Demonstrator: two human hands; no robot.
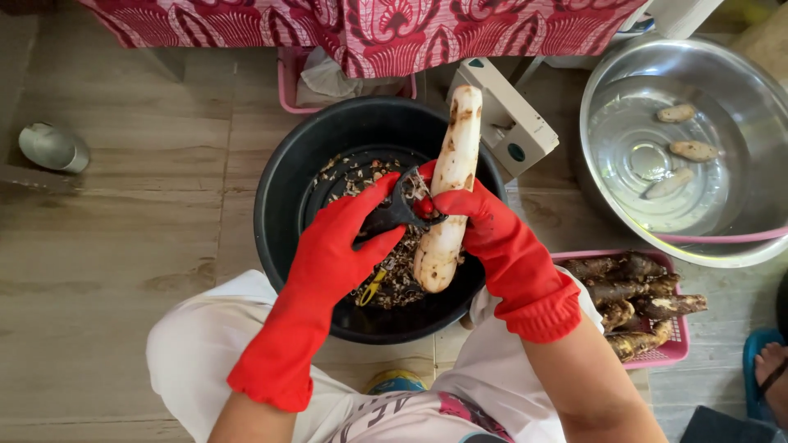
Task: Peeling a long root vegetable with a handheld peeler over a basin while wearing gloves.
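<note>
Wood-look floor tiles run under everything, and the long, pale, half-peeled root (pixel 447 193) is held upright-tilted above the round black plastic basin (pixel 283 197), its near end low over the heap of brown peelings (pixel 402 271) inside. It looks stiff and fairly heavy, and its wet, freshly scraped flesh is probably slippery; the patches of rough skin at the far end would give surer purchase than the bare middle. The right hand (pixel 492 234), in a red rubber glove, has its grip clenched around the root's middle. The left hand (pixel 349 238), gloved the same, grasps a small black peeler (pixel 394 209) pressed against the root's left side; its blade is hidden by fingers and root. A yellow-handled object (pixel 371 287) lies half buried in the peelings, too covered to identify. To the right, a pink plastic basket (pixel 665 349) holds unpeeled brown roots (pixel 632 299), and farther off a steel bowl of water (pixel 607 98) holds three peeled pieces (pixel 681 148). Red patterned cloth (pixel 369 29) is cut off at the far edge.
</note>
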